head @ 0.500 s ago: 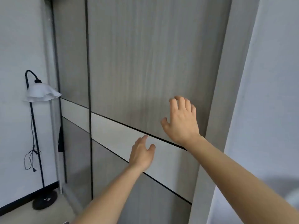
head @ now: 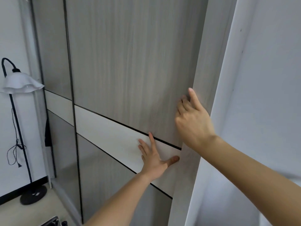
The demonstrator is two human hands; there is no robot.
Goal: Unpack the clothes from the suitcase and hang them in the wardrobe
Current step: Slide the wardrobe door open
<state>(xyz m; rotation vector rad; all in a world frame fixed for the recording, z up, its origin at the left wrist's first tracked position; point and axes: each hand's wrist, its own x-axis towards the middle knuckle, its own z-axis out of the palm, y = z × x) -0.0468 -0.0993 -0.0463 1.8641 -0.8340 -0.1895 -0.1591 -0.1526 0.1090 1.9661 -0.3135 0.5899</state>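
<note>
The wardrobe's right sliding door [head: 130,70], grey wood grain with a white band across it, fills the view and stands closed. My left hand [head: 153,159] presses flat on the white band, fingers spread, thumb toward the door's right edge. My right hand [head: 192,121] is higher up at that edge. Its bent fingertips hook into the seam between door and frame post [head: 203,62], with the index finger pointing up along the post. No clothes are in view.
The left sliding door [head: 53,54] is closed too. A black floor lamp [head: 19,84] with a white shade stands by the left wall, cord hanging. A white wall [head: 268,95] bounds the right. A dark, metal-edged object [head: 53,222] shows at the bottom edge.
Both hands have reached the door. The left one now lies flat on the white band, and the right one has moved right to the door's edge and bent its fingers into the seam.
</note>
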